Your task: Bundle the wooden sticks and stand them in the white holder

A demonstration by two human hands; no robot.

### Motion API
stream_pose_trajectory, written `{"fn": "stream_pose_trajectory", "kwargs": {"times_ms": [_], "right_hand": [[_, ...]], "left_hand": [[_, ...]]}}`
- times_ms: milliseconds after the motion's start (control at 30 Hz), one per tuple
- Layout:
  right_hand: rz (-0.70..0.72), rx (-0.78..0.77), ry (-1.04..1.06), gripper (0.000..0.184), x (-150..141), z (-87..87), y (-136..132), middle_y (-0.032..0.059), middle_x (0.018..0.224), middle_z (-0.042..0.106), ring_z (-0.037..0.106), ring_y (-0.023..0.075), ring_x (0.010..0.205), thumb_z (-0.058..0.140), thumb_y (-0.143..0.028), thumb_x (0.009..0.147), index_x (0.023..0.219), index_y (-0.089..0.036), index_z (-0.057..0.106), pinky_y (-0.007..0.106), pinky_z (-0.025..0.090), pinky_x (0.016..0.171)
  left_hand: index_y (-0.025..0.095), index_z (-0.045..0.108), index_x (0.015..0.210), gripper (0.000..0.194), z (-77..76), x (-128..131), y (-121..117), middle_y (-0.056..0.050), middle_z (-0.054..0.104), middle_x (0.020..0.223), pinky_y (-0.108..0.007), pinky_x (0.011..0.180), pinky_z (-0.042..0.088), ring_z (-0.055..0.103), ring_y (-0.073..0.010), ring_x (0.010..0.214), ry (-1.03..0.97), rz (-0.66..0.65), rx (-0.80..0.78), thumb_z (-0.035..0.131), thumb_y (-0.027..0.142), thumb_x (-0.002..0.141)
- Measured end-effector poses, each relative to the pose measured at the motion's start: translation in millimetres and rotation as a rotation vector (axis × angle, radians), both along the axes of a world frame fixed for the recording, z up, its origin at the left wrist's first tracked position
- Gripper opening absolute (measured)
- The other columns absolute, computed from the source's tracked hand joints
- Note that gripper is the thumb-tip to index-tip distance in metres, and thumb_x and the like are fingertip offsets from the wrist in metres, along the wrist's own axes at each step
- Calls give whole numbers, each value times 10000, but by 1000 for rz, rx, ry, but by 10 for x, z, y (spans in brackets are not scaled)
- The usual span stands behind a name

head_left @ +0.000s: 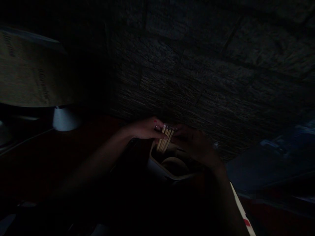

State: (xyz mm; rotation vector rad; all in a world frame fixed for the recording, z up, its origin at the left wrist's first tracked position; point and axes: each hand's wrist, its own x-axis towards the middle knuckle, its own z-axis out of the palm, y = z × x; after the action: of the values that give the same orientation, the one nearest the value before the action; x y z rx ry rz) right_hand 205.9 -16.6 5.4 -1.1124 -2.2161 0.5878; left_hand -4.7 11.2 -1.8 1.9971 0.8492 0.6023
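Note:
A bundle of thin, pale sticks (165, 140) with shiny tops stands slightly tilted between my hands; the dim light hides exactly what kind they are. My left hand (147, 128) is closed on the bundle's upper left side, thumb across the front. From the other side my right hand (194, 141), deep in shadow, has its fingers closed against the sticks' right edge. Directly below is a light-coloured box (161, 170) with rounded corners, and the lower ends of the sticks reach over its opening. Inside the box lies a pale round-edged item (174, 161), partly dark.
A rough stone-block wall (192, 72) rises right behind the hands. At left stand a large lampshade (31, 68) with printed words and a small white cone-shaped object (64, 119). A pale strip with a red mark (240, 203) lies at lower right. Much is too dark.

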Motion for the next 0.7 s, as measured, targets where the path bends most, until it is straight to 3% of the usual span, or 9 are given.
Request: {"fn": "stream_pose_trajectory", "kwargs": {"times_ms": [167, 300, 400, 533, 700], "right_hand": [[31, -118, 21, 138, 60, -6, -20, 81, 1043, 725, 674, 211, 870, 628, -268, 825, 861, -166, 714, 302, 494, 722], [55, -232, 62, 290, 75, 2, -31, 63, 899, 743, 676, 191, 762, 631, -294, 817, 1068, -158, 677, 270, 484, 638], [69, -207, 65, 245, 51, 10, -20, 49, 889, 742, 663, 176, 761, 596, -280, 840, 1027, -161, 700, 259, 471, 650], [84, -153, 59, 224, 18, 3, 10, 20, 878, 740, 645, 160, 769, 569, -230, 848, 991, -196, 737, 246, 444, 657], [89, -112, 90, 210, 12, -30, 32, 6, 833, 731, 628, 146, 723, 567, -214, 842, 954, -193, 743, 231, 414, 629]], "left_hand": [[99, 680, 866, 188, -31, -25, 25, 7, 633, 664, -204, 568, 419, 570, -104, 580, -24, -53, -5, 651, 272, 798], [106, 684, 942, 246, -38, -60, 28, -10, 650, 721, -215, 597, 436, 580, -114, 621, -29, -61, -34, 673, 302, 794], [104, 678, 911, 235, 17, -83, -6, -4, 640, 684, -208, 579, 424, 574, -111, 604, 14, 7, -87, 684, 304, 788], [116, 680, 932, 208, 94, -95, -57, -11, 657, 736, -215, 622, 440, 580, -106, 631, 26, -18, -97, 639, 291, 829], [135, 687, 992, 225, 65, -88, -30, -30, 694, 810, -217, 627, 451, 596, -114, 662, 85, 0, -38, 596, 290, 857]]}}
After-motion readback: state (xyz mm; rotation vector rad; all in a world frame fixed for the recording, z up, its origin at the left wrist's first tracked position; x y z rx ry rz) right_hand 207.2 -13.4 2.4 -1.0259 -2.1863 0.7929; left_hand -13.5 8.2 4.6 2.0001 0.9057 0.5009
